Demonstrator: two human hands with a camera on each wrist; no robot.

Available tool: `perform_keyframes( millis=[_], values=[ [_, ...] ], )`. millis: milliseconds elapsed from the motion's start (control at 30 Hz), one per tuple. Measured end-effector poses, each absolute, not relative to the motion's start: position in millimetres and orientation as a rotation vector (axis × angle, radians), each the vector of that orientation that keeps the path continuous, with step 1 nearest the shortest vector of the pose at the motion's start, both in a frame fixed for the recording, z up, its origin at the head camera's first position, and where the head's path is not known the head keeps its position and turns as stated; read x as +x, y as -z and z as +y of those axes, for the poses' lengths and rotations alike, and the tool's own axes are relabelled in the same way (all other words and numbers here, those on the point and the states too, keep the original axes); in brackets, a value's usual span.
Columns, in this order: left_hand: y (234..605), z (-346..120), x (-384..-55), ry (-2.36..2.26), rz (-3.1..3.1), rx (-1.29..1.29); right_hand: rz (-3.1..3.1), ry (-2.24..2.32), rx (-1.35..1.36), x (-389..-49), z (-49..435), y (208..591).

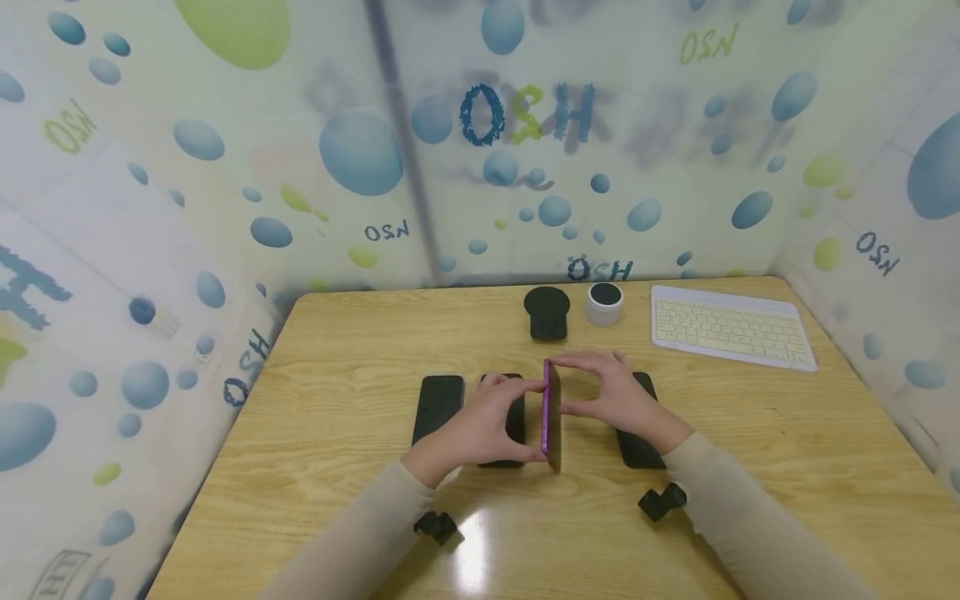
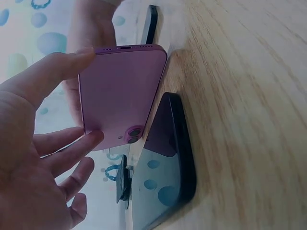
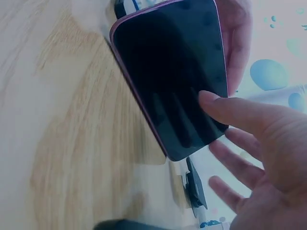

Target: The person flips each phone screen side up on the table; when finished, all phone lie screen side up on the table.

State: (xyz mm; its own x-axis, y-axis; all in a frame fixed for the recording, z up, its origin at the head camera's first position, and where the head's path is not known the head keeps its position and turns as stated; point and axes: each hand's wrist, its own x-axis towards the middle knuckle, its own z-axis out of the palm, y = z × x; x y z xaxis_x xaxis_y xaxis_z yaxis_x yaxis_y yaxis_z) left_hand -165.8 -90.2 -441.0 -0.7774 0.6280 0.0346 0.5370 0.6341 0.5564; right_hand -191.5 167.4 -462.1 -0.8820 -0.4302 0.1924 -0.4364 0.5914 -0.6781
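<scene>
A purple phone (image 1: 547, 410) stands on its long edge between the two hands, at or just above the tabletop; contact cannot be told. My left hand (image 1: 486, 423) grips it, thumb at the end with the charging port and fingers at the camera end, as the left wrist view shows on its purple back (image 2: 120, 91). My right hand (image 1: 621, 398) holds it from the other side, its thumb on the dark screen (image 3: 163, 62) and fingers at the far end. Beneath the left hand lies a dark phone (image 1: 515, 421), partly covered.
Another dark phone (image 1: 438, 407) lies farther left, and one more (image 1: 637, 447) lies under the right wrist. Toward the back stand a black round-topped stand (image 1: 548, 313) and a white cylinder (image 1: 603, 310) with a dark top. A white keyboard (image 1: 731, 325) lies at the back right.
</scene>
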Motion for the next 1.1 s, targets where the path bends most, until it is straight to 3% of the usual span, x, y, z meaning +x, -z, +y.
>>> perform_keyframes(
  millis=[500, 1100],
  values=[
    [442.9, -97.1, -166.9, -0.811, 2.709, 0.931, -3.013, -1.063, 0.71, -196.6, 175.7, 475.4],
    [460.7, -66.5, -165.6, -0.379, 2.898, 0.911, -3.034, -0.892, 0.738, -197.8, 197.1, 473.4]
  ],
)
